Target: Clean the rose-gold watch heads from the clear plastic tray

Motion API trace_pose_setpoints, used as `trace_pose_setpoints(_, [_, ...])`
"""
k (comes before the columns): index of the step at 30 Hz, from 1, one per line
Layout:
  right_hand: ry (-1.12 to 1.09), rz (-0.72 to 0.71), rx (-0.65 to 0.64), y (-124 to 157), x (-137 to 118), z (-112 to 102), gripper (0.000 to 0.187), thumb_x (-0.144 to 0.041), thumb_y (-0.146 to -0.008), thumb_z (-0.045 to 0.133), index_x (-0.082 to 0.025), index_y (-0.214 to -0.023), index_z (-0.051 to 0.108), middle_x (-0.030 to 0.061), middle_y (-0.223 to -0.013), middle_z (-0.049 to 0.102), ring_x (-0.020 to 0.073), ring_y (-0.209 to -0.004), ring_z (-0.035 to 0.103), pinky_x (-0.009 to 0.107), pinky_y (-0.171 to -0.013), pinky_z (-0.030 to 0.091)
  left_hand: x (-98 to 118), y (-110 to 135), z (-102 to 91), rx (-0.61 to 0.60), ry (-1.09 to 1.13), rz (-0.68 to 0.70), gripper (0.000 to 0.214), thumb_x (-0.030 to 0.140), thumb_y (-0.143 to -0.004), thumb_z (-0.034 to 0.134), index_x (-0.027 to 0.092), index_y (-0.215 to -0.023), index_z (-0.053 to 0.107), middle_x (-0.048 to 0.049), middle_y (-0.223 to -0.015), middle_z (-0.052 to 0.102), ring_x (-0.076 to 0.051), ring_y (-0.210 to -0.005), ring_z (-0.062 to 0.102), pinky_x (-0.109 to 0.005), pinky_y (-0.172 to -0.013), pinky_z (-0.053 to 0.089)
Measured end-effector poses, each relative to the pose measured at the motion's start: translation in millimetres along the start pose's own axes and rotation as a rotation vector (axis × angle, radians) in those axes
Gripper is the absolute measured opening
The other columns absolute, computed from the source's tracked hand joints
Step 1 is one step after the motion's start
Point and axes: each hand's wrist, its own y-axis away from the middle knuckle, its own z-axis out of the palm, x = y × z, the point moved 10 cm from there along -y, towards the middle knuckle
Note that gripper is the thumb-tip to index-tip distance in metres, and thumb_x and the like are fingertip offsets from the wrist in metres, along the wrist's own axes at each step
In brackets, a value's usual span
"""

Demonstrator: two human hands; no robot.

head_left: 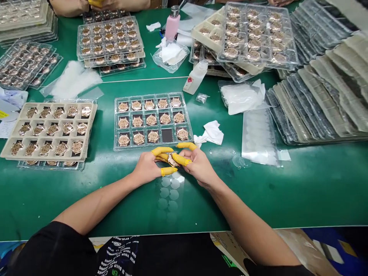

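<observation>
Between my two hands is a rose-gold watch case (pixel 172 160). My left hand (pixel 152 164), with yellow finger cots on its fingers, grips the case from the left. From the right, my right hand (pixel 196 163) holds it too, its yellow-covered thumb lying across the case. Just beyond my fingers lies a clear tray (pixel 115 132) of similar watch cases; one pocket in its near row shows only a dark pad (pixel 167 135). Under my hands a transparent sheet of round film stickers (pixel 169 193) rests on the green table (pixel 120 211).
At left a cream tray (pixel 57 156) of watch cases sits on another tray. Behind stand more stacked trays (pixel 109 36), a pink bottle (pixel 172 25) and a white bottle (pixel 196 78). Crumpled tissue (pixel 213 132) and piled trays (pixel 324 92) lie right. Another person's arms (pixel 129 4) reach in opposite.
</observation>
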Motion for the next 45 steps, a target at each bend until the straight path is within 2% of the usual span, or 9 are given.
trace_pose_setpoints(9, [0.089,-0.069,0.001,-1.0,6.2,9.2,0.067,-0.059,-0.067,0.092,-0.022,-0.113,0.060,-0.0047,-0.072,0.063,0.0126,-0.061,0.057,0.029,-0.061,0.048,10.2,1.6,-8.2,0.088,-0.159,0.002,0.050,0.030,-0.068,0.092,0.019,-0.114,0.078,-0.0031,-0.099,0.084,-0.019,-0.088,0.080,-0.034,-0.091,0.068])
trace_pose_setpoints(13, [0.592,-0.515,0.122,7.6,-60.7,-23.5,0.031,-0.049,-0.090,0.076,-0.023,-0.105,0.075,0.0053,-0.093,0.066,0.0160,-0.072,0.059,0.036,-0.068,0.050,2.3,-0.9,-12.5,0.118,-0.081,-0.066,0.053,0.032,-0.067,0.091,0.017,-0.116,0.077,-0.0056,-0.102,0.084,-0.020,-0.090,0.081,-0.034,-0.090,0.068])
trace_pose_setpoints(16, [0.840,-0.803,0.304,16.2,-102.0,-67.0,0.021,-0.034,-0.090,0.077,-0.026,-0.110,0.079,0.0100,-0.109,0.066,0.0234,-0.094,0.062,0.041,-0.078,0.051,-3.2,-3.0,-14.3,0.128,-0.018,-0.111,0.057,0.034,-0.066,0.092,0.018,-0.118,0.076,-0.0062,-0.101,0.084,-0.021,-0.094,0.081,-0.034,-0.090,0.068])
trace_pose_setpoints(20, [1.051,-0.774,0.169,-5.4,-88.0,-88.1,0.021,-0.023,-0.090,0.073,-0.027,-0.109,0.079,0.0101,-0.110,0.072,0.0277,-0.099,0.060,0.048,-0.086,0.050,-2.4,-3.4,-15.1,0.128,-0.055,-0.114,0.056,0.033,-0.067,0.091,0.020,-0.119,0.076,-0.0051,-0.100,0.083,-0.019,-0.093,0.080,-0.032,-0.088,0.067])
trace_pose_setpoints(25, [0.986,-0.791,0.215,1.4,-94.6,-91.7,0.007,-0.031,-0.089,0.075,-0.028,-0.084,0.078,0.0085,-0.119,0.076,0.0319,-0.111,0.061,0.058,-0.101,0.047,0.2,-2.1,-15.3,0.131,-0.105,-0.097,0.054,0.032,-0.069,0.091,0.022,-0.120,0.076,-0.0045,-0.103,0.084,-0.020,-0.095,0.080,-0.033,-0.088,0.066])
trace_pose_setpoints(29, [0.581,-0.692,0.078,9.0,-98.2,-78.8,0.027,-0.047,-0.088,0.079,-0.025,-0.077,0.067,0.0085,-0.134,0.075,0.0318,-0.117,0.067,0.056,-0.103,0.050,-0.4,-2.5,-12.4,0.114,-0.055,-0.089,0.056,0.032,-0.069,0.092,0.020,-0.121,0.075,-0.0072,-0.106,0.084,-0.022,-0.098,0.081,-0.037,-0.093,0.066])
trace_pose_setpoints(35, [0.409,-0.402,-0.095,-3.8,-49.7,-36.4,0.032,-0.056,-0.098,0.069,-0.025,-0.098,0.062,0.0040,-0.086,0.072,0.0199,-0.076,0.067,0.035,-0.068,0.053,-0.3,-2.5,-11.5,0.106,-0.067,-0.094,0.059,0.032,-0.069,0.091,0.020,-0.125,0.076,-0.0068,-0.106,0.085,-0.022,-0.094,0.081,-0.039,-0.093,0.067])
trace_pose_setpoints(42, [0.758,-0.933,-0.127,28.6,-67.5,17.2,0.011,-0.026,-0.101,0.064,-0.025,-0.102,0.074,0.0051,-0.091,0.069,0.0182,-0.081,0.064,0.033,-0.070,0.051,0.4,-1.9,-10.9,0.111,-0.059,-0.078,0.058,0.028,-0.068,0.088,0.020,-0.124,0.078,-0.0037,-0.103,0.085,-0.020,-0.090,0.081,-0.031,-0.086,0.067])
trace_pose_setpoints(45, [0.906,-0.997,-0.100,32.2,-65.3,28.8,0.013,-0.021,-0.100,0.061,-0.023,-0.105,0.073,0.0064,-0.088,0.070,0.0206,-0.081,0.063,0.035,-0.070,0.052,-4.0,-2.4,-8.4,0.089,-0.031,-0.092,0.058,0.028,-0.067,0.090,0.019,-0.123,0.078,-0.0042,-0.105,0.084,-0.021,-0.094,0.081,-0.033,-0.092,0.067])
